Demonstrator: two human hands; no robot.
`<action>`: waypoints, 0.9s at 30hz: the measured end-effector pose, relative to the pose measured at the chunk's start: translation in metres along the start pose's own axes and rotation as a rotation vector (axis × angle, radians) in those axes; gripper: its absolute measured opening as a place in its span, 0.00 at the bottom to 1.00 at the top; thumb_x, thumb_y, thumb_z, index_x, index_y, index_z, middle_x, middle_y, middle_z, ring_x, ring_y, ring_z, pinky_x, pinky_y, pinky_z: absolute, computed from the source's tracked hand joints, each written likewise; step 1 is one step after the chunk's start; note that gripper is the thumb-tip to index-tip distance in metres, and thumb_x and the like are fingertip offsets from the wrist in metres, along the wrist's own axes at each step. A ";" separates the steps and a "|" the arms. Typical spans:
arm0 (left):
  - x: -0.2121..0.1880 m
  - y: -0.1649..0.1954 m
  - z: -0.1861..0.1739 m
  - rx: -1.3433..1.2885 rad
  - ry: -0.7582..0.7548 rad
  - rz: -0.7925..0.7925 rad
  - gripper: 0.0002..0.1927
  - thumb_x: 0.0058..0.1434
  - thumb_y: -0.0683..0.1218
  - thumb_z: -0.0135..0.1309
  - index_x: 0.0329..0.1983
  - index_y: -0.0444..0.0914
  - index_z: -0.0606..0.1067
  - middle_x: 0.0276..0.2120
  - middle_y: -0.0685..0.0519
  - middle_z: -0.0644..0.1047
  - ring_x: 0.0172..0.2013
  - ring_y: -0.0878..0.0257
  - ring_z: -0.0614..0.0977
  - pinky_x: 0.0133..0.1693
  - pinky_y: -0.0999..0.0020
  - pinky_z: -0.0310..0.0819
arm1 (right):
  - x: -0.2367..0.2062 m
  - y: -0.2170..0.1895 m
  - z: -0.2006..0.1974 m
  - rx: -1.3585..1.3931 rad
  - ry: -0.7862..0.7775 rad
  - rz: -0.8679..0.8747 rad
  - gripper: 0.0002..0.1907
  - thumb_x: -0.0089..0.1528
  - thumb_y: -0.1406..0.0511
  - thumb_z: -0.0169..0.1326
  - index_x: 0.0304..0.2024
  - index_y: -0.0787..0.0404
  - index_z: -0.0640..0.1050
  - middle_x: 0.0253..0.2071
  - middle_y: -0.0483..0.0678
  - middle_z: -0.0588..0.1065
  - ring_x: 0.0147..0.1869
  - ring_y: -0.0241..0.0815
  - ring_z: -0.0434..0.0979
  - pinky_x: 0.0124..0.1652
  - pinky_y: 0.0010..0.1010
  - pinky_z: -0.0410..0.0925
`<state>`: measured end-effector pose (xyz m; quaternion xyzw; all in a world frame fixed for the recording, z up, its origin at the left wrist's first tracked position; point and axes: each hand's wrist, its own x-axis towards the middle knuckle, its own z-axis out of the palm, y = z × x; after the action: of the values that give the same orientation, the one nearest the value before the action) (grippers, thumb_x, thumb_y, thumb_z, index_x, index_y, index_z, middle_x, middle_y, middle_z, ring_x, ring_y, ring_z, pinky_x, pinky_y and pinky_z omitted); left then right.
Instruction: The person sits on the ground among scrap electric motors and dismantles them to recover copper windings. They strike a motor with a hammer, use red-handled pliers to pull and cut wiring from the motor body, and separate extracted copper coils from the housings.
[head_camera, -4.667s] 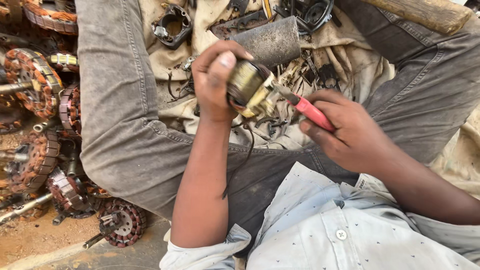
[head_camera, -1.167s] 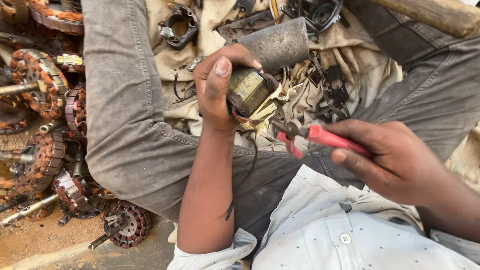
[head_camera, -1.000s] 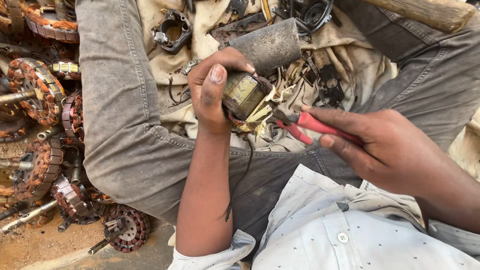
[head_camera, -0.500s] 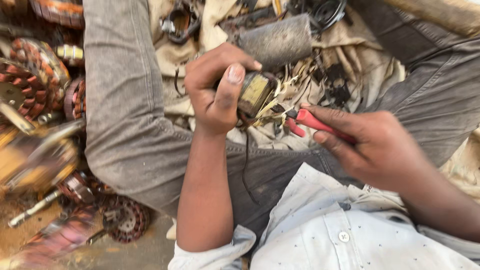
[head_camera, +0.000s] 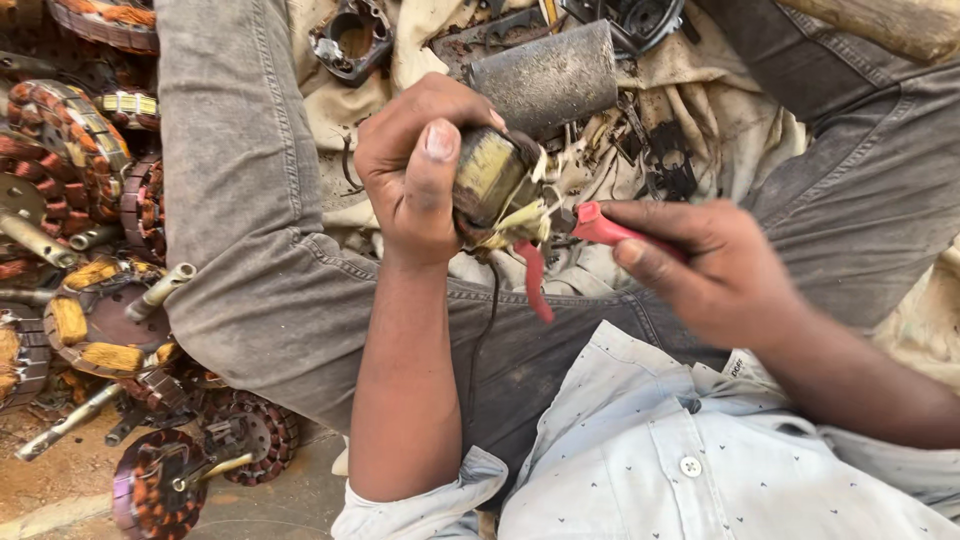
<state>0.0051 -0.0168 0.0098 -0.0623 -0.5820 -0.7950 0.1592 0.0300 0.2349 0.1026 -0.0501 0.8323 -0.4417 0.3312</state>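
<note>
Copper-wound rotors (head_camera: 70, 190) lie piled at the left. The left hand (head_camera: 415, 165) clamps a yellow-taped coil (head_camera: 495, 180) above the lap. The right hand (head_camera: 715, 270) grips red-handled pliers (head_camera: 575, 235) biting its edge; a slip could nick the thumb.

Dirt floor (head_camera: 40, 485) w/ copper-wound stators (head_camera: 60, 165), rotor shafts; dirty cloth (head_camera: 420, 45) w/ grey cylinder (head_camera: 545, 75), metal brackets
</note>
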 end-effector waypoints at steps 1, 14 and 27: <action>0.000 -0.001 -0.001 0.018 0.020 -0.003 0.21 0.72 0.52 0.46 0.38 0.28 0.77 0.32 0.45 0.79 0.33 0.62 0.78 0.39 0.69 0.71 | -0.002 0.004 0.007 -0.003 0.046 -0.073 0.19 0.68 0.64 0.55 0.60 0.65 0.79 0.30 0.45 0.79 0.30 0.30 0.73 0.31 0.23 0.67; 0.009 0.012 -0.007 0.078 0.023 0.074 0.18 0.68 0.51 0.47 0.37 0.31 0.78 0.30 0.46 0.79 0.31 0.60 0.79 0.37 0.68 0.72 | 0.018 0.052 0.032 0.794 -0.400 0.180 0.12 0.64 0.65 0.58 0.45 0.68 0.80 0.40 0.45 0.76 0.44 0.35 0.74 0.54 0.33 0.71; 0.016 0.030 -0.006 0.307 -0.133 0.160 0.09 0.58 0.44 0.56 0.38 0.34 0.79 0.32 0.48 0.79 0.29 0.60 0.81 0.33 0.70 0.76 | 0.014 0.010 0.001 -0.152 -0.414 -0.188 0.33 0.64 0.63 0.56 0.67 0.73 0.64 0.76 0.63 0.52 0.80 0.55 0.47 0.68 0.43 0.49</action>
<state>0.0001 -0.0334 0.0394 -0.1357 -0.6991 -0.6756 0.1909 0.0223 0.2349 0.0878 -0.2416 0.7692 -0.3870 0.4473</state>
